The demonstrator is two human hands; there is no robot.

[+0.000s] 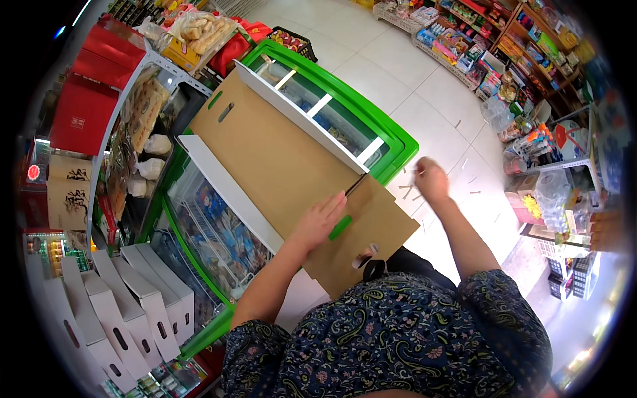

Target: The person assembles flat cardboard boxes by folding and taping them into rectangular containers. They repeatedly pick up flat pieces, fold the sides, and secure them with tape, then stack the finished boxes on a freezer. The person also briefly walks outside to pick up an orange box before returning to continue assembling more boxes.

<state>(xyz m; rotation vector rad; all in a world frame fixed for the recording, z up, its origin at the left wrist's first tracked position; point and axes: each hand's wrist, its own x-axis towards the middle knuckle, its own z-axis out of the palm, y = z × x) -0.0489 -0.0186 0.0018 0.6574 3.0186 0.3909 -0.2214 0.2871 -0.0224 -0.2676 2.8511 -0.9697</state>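
Observation:
A partly folded cardboard box (265, 139), brown inside with white side walls standing up, lies across a green-rimmed chest freezer (401, 142) with a glass top. Its near end flap (381, 225) spreads flat toward my body and has a cut-out handle slot. My left hand (323, 215) rests with fingers stretched out on the cardboard, at the fold between base and flap. Off the box's right corner, over the floor, my right hand (431, 179) is closed with fingers curled; a tiny pale bit shows at the fingertips, too small to name.
Several white boxes with handle slots (123, 318) stand in a row at the lower left. Red gift boxes (86, 106) and a shelf of packed goods fill the left side. Small brown strips (411, 192) lie scattered on the tiled floor. Stocked shelves (524, 46) line the right.

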